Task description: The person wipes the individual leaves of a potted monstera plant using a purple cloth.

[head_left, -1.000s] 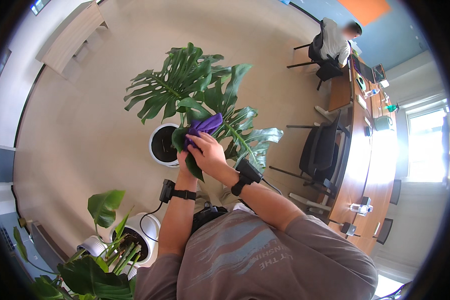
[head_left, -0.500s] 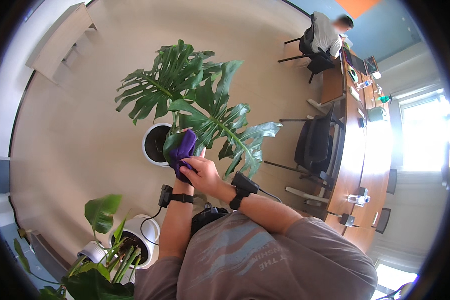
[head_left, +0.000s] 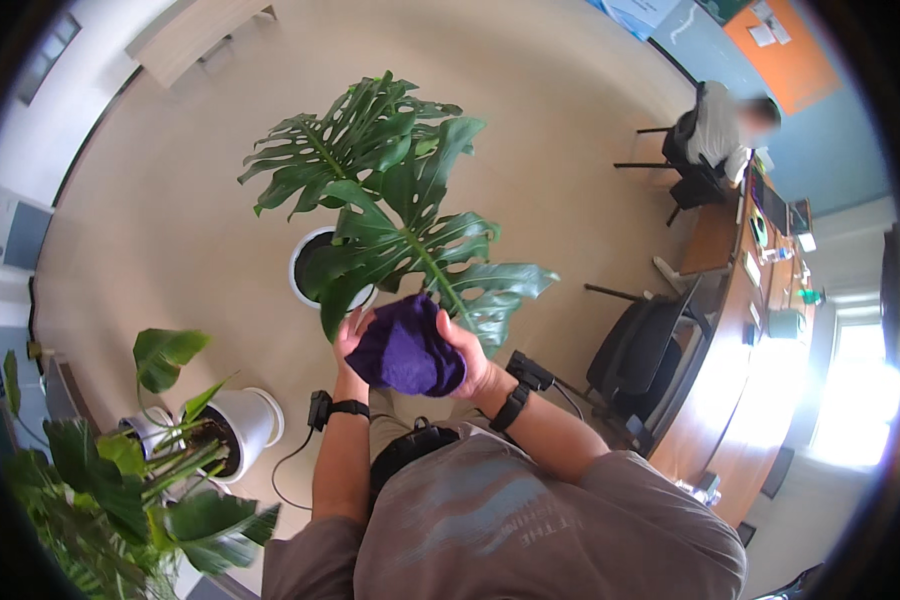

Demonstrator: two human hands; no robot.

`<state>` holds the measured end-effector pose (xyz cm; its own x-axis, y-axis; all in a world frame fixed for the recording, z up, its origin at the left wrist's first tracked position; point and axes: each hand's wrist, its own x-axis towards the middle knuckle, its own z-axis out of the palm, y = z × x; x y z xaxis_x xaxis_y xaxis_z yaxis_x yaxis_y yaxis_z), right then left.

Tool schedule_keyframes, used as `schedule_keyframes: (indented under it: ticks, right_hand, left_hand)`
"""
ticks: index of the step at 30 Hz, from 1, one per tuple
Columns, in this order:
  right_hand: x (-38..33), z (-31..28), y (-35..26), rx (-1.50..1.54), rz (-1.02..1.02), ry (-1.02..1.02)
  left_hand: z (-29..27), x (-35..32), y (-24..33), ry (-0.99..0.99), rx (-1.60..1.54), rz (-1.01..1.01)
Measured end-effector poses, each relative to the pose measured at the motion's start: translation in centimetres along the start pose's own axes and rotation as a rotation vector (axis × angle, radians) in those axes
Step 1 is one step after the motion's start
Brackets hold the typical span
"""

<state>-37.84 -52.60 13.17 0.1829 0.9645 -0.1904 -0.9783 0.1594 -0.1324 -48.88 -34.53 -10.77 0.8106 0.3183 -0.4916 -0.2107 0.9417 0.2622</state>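
A dark purple cloth (head_left: 410, 345) is spread between my two hands in front of a large potted monstera. My right hand (head_left: 472, 362) grips its right edge, thumb on top and the other fingers hidden beneath. At the left edge, my left hand (head_left: 350, 338) holds the cloth, which covers part of its fingers. Just beyond the cloth hangs a big split monstera leaf (head_left: 410, 235), its lower tip close to my left hand. Whether the cloth touches the leaf, I cannot tell. The plant's white pot (head_left: 296, 270) stands on the floor behind, partly hidden by leaves.
Another leafy plant in a white pot (head_left: 255, 425) stands at the lower left. On the right is a black chair (head_left: 635, 345) beside a long wooden desk (head_left: 715, 400). A person (head_left: 715, 125) sits at the desk's far end. A light wooden table (head_left: 195, 40) stands far left.
The cloth, bunched around my left hand before, is now opened out between both hands. My right hand has moved right, apart from the left. The view has shifted.
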Motion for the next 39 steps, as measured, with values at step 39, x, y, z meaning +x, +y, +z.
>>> schedule_keyframes:
  ticks: [39]
  right_hand:
    - [0.8,-2.0,-37.0,-0.134,-0.141,-0.102]
  left_hand:
    - [31.1,10.6,-18.0,-0.165,0.419,-0.007]
